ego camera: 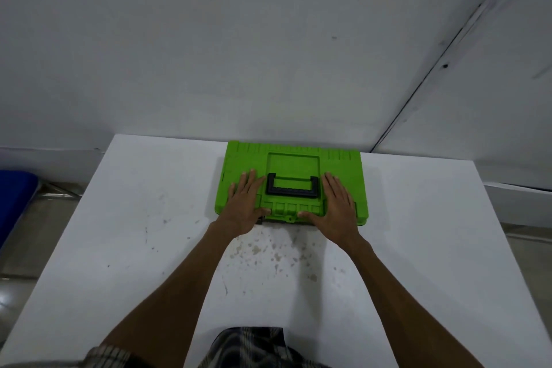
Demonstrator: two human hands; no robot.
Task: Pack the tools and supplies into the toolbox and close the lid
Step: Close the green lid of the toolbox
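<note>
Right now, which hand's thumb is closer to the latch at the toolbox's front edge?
The right hand: its thumb tip nearly meets the small centre latch on the green plastic toolbox; the left hand has its thumb farther off.

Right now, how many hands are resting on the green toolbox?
2. The left hand lies flat on the toolbox lid, left of the black handle; the right hand lies flat to the handle's right.

Toolbox (pixel 292 164) is bright green, its handle (pixel 292 187) black. Table (pixel 149 218) white with brownish specks. My shirt (pixel 251 343) at 6 o'clock: dark plaid. Blue seat (pixel 15 197) at 9 o'clock.
</note>
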